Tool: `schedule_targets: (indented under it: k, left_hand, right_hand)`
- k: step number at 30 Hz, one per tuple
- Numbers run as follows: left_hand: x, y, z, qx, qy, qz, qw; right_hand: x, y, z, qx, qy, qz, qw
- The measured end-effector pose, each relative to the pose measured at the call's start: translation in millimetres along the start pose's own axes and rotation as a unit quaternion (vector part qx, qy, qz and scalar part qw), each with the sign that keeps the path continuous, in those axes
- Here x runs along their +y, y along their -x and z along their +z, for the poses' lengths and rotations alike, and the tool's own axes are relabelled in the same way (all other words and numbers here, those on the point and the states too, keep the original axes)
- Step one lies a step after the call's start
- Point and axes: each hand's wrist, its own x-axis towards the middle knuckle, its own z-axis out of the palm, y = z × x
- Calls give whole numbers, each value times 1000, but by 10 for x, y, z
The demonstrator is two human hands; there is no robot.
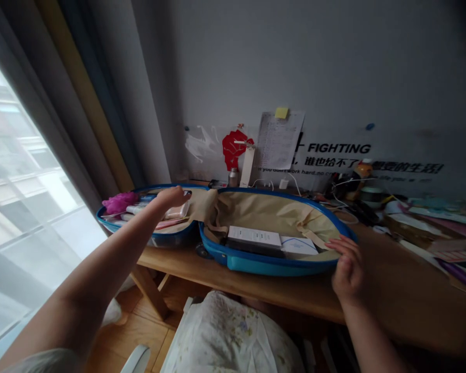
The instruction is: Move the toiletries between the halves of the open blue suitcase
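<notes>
An opened blue suitcase (264, 267) with a beige lining lies across the wooden desk. My left hand (173, 197) is over its left half, fingers closed; a small dark thing shows at the fingertips, too unclear to name. Under and beside that hand lie a pink mesh bath puff (120, 202), pale tubes and flat packets (177, 211). My right hand (347, 264) has its fingers hooked over the right half's rim, the thumb outside. Inside that half, a white box (254, 235) and a white-and-blue box (298, 245) lie against the near wall, close to a beige strap (310, 234).
Behind the suitcase stand a metal bottle (233, 177) and a white power strip (247, 166). Papers and clutter (431, 223) cover the desk's right side, with cables running near. A curtained window (34, 171) is at left. A wheel (204, 251) juts out at the hinge.
</notes>
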Motion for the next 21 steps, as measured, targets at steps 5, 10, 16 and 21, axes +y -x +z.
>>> schedule_targets:
  k: [5, 10, 16, 21]
  left_hand:
    - [-378, -178, 288, -77, -27, -98, 992]
    - [-412, -221, 453, -104, -27, -130, 986]
    - [-381, -270, 468, -123, -19, -148, 981]
    - [-410, -326, 487, -115, -10, -139, 983]
  right_hand:
    - [-21, -3, 11, 9, -8, 4, 1000]
    - [-25, 2, 9, 9, -4, 30, 1000]
    - [-21, 5, 4, 3, 0, 18, 1000]
    - [-30, 0, 6, 5, -6, 9, 1000]
